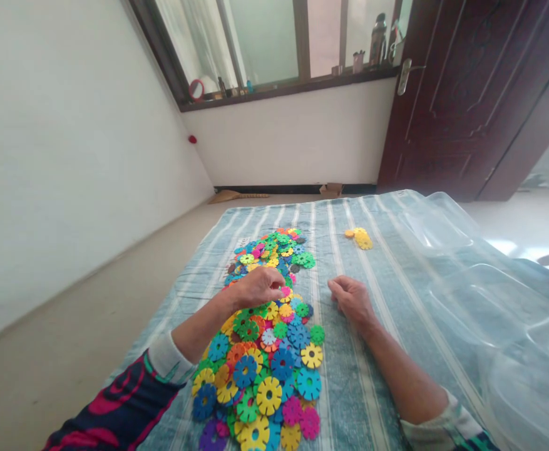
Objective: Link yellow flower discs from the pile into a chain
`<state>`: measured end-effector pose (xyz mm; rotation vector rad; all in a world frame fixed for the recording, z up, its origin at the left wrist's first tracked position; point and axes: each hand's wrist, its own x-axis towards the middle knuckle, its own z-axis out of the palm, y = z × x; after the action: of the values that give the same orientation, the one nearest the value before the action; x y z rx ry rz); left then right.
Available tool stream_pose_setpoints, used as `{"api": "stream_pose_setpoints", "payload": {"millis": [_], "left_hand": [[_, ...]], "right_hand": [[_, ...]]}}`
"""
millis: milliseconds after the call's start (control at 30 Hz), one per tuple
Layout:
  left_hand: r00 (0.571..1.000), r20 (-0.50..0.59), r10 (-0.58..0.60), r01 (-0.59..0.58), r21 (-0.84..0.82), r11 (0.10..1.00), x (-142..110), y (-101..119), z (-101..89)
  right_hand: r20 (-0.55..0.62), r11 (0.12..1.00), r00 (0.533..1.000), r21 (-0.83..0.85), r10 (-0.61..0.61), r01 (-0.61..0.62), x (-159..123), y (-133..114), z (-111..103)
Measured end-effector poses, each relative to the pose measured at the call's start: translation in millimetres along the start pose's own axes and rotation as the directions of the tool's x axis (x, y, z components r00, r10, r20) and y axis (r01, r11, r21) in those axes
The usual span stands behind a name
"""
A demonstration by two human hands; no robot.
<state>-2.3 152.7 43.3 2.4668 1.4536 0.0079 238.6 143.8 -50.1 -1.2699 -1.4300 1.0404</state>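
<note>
A long heap of colourful notched plastic discs (269, 394), flower-like with slits round their rims, lies on the striped cloth. Over the middle of this heap is my left hand (258, 287), fingers curled together in a pinch. A pink disc (286, 292) shows right at its fingertips, but I cannot tell whether it is gripped. My right hand (352, 299) rests closed just right of the heap, thumb against the curled fingers; whatever it may hold is hidden. Beyond it sits a small group of yellow discs (363, 238), apart from the heap.
Clear plastic containers (471, 307) stand along the right side of the striped cloth (340, 388). Past the far edge are a broom (236, 196) and a small cardboard box (331, 190) on the floor. A dark red door (471, 94) is at the back right.
</note>
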Motion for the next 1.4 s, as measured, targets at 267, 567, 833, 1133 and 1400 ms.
{"api": "stream_pose_setpoints", "payload": {"millis": [267,567,833,1133,1400], "left_hand": [[0.993,0.109,-0.048,0.035,0.120,0.992,-8.5,23.5,10.9],[0.994,0.092,-0.064,0.056,0.082,0.995,-9.1,19.9,11.0],[0.998,-0.010,-0.068,0.067,-0.040,0.997,10.5,21.4,17.1],[0.997,0.080,0.010,-0.005,-0.061,0.998,18.5,24.4,17.5],[0.993,0.114,-0.007,-0.003,0.085,0.996,30.5,28.6,9.0]], "right_hand": [[0.005,0.999,1.000,0.028,0.030,-0.030,-0.6,-3.4,-0.9],[0.002,1.000,1.000,0.008,0.029,-0.029,0.6,-0.6,-0.4],[0.001,0.999,1.000,0.013,0.029,-0.029,0.6,-0.6,-0.8],[0.001,1.000,1.000,-0.002,0.010,-0.010,1.6,1.1,-0.4],[0.004,1.000,1.000,-0.021,0.014,-0.014,1.4,-1.4,-1.4]]}}
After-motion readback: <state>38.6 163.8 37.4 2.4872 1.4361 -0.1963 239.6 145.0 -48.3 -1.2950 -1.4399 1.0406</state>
